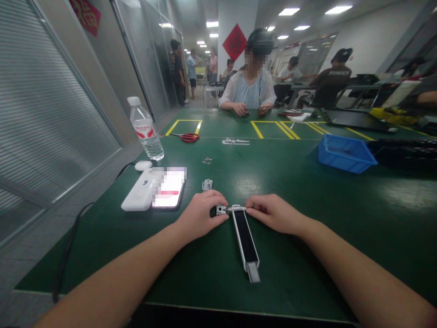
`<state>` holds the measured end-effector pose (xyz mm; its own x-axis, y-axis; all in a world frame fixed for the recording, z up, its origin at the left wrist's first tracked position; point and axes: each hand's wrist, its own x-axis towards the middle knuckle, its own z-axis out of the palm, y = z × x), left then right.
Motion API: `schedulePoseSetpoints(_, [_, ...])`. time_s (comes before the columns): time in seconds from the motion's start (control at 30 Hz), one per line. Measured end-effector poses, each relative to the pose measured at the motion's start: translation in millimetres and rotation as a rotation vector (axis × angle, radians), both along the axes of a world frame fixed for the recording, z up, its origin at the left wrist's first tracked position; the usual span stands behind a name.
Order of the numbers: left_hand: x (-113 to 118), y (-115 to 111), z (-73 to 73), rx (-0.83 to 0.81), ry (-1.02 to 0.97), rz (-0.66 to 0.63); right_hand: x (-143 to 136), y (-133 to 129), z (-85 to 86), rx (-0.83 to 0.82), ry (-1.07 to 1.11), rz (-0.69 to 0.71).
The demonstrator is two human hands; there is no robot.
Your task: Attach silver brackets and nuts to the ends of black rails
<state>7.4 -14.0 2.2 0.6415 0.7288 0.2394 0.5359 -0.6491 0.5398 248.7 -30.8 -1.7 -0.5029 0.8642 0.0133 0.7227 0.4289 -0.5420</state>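
Observation:
My left hand (pixel 201 212) is closed around a small silver metal bracket (pixel 221 209), thumb below and fingers above. A thin metal rod (pixel 237 209) runs from the bracket across the top end of a long white-edged bar with a black face (pixel 246 237). At the rod's other end, my right hand (pixel 273 212) pinches with fingers and thumb; the exact piece between the fingertips is too small to make out. The bar lies on the table, its grey tab (pixel 253 272) pointing toward me. Just beyond my left hand lies another metal bracket (pixel 206 184).
On the green table (pixel 290 282), a phone (pixel 170 189), a white power bank (pixel 139 191) and a water bottle (pixel 146 130) stand left. Farther off are small metal rings (pixel 206 161), red-handled scissors (pixel 189 137) and white strips (pixel 235 141). A blue bin (pixel 344 155) is right; a person sits opposite.

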Motion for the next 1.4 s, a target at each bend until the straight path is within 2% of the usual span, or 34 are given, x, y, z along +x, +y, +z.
schedulePoseSetpoints(0.17, [0.4,-0.8,-1.6,0.016,0.086,0.056,0.4,-0.9,2.5,-0.012,0.006,0.005])
schedulePoseSetpoints(0.5, [-4.2,-1.1,6.2,-0.004,0.068,0.025,1.6,-2.1,2.3,-0.037,0.05,0.015])
schedulePoseSetpoints(0.57, [-6.5,1.4,8.8,0.019,0.034,0.066,1.6,-2.6,3.2,-0.038,0.052,0.012])
schedulePoseSetpoints(0.67, [-11.1,8.3,9.1,0.088,0.02,0.198,1.2,-2.9,5.2,-0.049,0.04,0.012])
schedulePoseSetpoints(0.8, [-16.5,18.3,1.8,0.109,0.189,0.361,0.5,-2.6,6.8,-0.051,0.011,0.007])
schedulePoseSetpoints(0.9, [-19.0,22.7,-4.8,0.094,0.278,0.357,0.4,-2.2,6.6,-0.037,0.005,0.008])
schedulePoseSetpoints(1.03, [-20.9,24.7,-8.3,0.139,0.277,0.358,0.5,-2.0,5.5,-0.036,0.002,0.002])
schedulePoseSetpoints(1.4, [-20.7,21.4,4.8,0.224,0.196,0.335,0.1,-2.9,6.8,-0.047,-0.011,0.004])
